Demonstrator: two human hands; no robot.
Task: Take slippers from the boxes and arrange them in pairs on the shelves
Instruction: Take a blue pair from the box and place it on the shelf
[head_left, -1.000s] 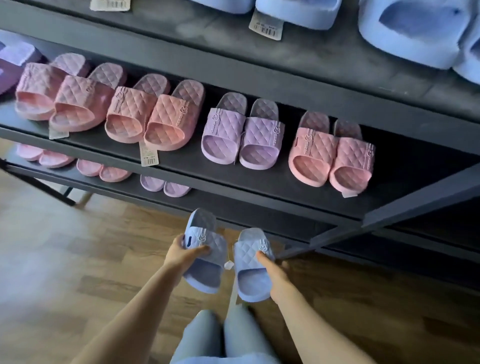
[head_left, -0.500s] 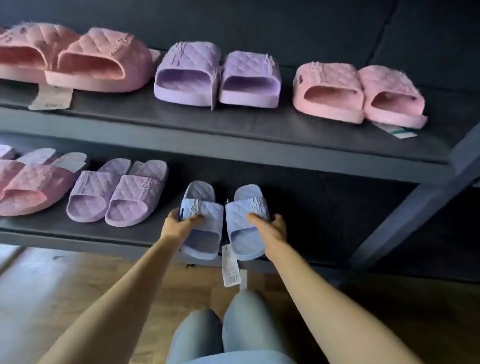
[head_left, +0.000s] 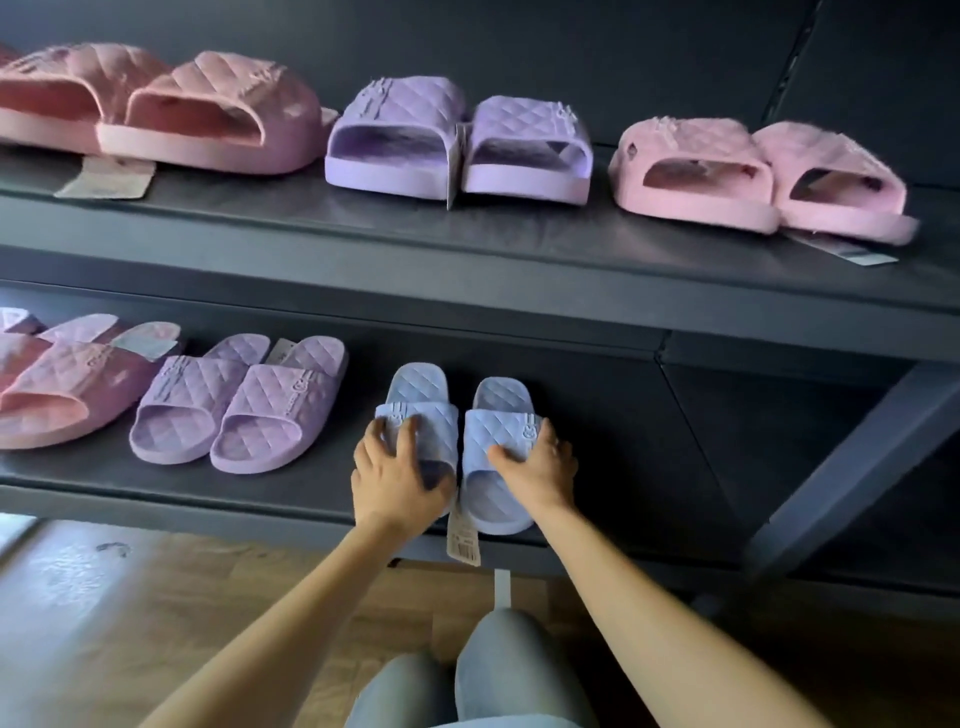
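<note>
though pale, quilted blue slippers (head_left: 493, 431)

Left hand (head_left: 400, 478), right hand (head_left: 537, 467) grip blue slippers (head_left: 498, 431) on lower shelf (head_left: 311, 488) (tag (head_left: 462, 535) hangs off edge).

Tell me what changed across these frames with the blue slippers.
The blue slippers were carried from mid-air in front of the rack down and forward onto the lower shelf, landing right of the purple pair. The left hand and right hand still grip one slipper each by the strap; nothing was let go. The other pairs stayed put.
</note>
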